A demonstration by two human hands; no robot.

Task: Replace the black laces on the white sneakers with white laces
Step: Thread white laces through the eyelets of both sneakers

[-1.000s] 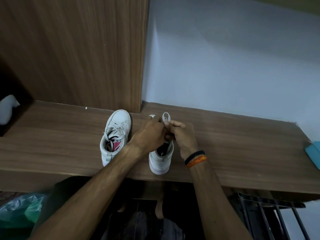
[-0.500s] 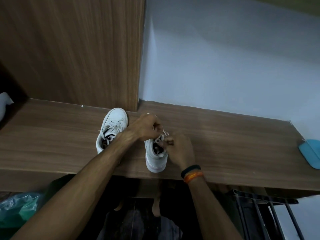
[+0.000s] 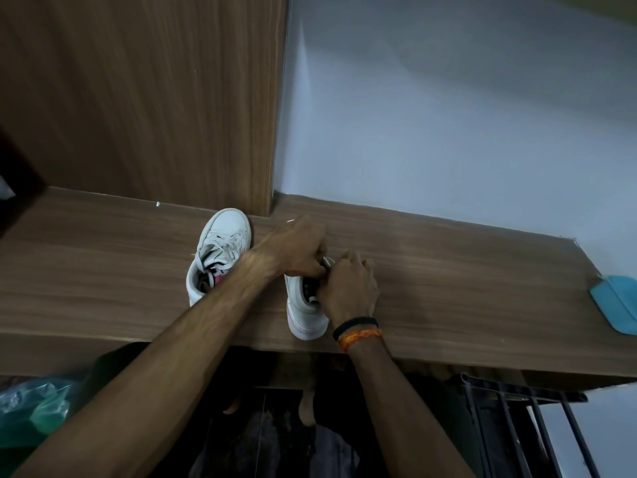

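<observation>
Head view: two white sneakers are seen standing on a wooden shelf [image 3: 448, 270], toes pointing away towards the back. The left sneaker [image 3: 220, 253] is laced in white, its toe close to a wooden panel [image 3: 144, 98], and a pink insole can be made out in its opening. The right sneaker [image 3: 305, 315] stands near the shelf's front edge and is largely covered by both hands. The left hand [image 3: 296, 250] is curled over its laced part, fingers bent down onto it. The right hand [image 3: 351, 288], with a black band and an orange thread at the wrist, is curled at the shoe's right side. A short piece of white lace [image 3: 329, 261] shows between the hands; which fingers pinch it cannot be told. At the far right of the shelf a blue object [image 3: 617, 301] is partly cut off by the frame. A green plastic bag [image 3: 31, 408] lies below at the near left.
</observation>
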